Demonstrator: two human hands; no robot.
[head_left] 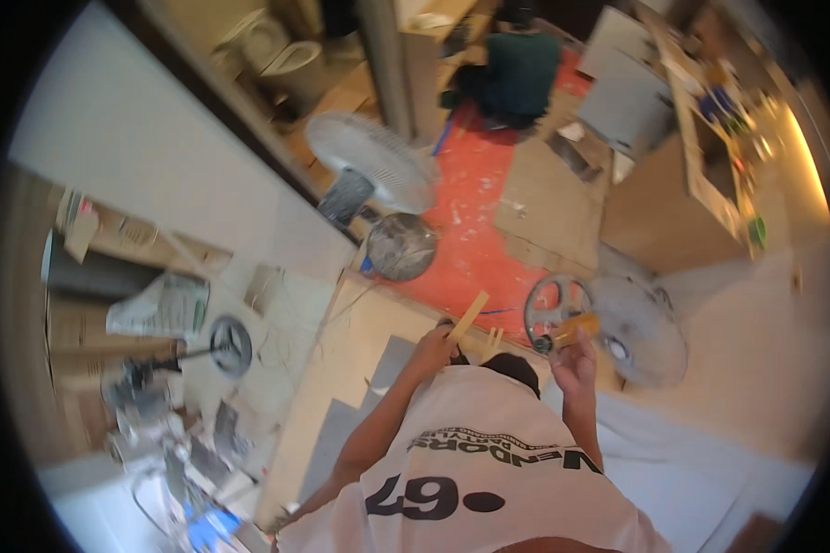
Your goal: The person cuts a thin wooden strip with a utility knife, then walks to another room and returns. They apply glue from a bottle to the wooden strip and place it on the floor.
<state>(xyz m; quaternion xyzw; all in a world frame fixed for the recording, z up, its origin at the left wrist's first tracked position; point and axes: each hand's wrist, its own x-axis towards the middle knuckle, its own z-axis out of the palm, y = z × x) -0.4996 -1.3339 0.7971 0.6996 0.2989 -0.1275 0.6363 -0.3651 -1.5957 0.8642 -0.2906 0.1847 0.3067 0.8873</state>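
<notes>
Amber, bottle-like container (578,326) in the person's right hand (576,361), just past the near right end of the red floor covering (475,207). Fingers curled closed around it; dark tip pointing left, body tilted. Exact type: can't tell, too blurred. Left hand (431,355) is at the near edge of the red covering, fingers closed on the lower end of a flat yellowish wooden strip (471,315). Strip slants up and right, free end over the red. Individual finger placement not readable on that hand.

Two short pale sticks (494,339) sit between the hands, near the same edge. Cream panel (290,452) with grey sheets (337,429) lies near-left of the red covering.

Around it: gray-white fan (378,161) along the left side, second fan (650,336) off the near right end, spoked round base (560,300) beside that one. Co-worker in a dark green shirt (523,74) is low down at the far end. Wooden cabinet (664,217) well right of the covering; toilet (290,63) far left of it, beyond a doorway.
</notes>
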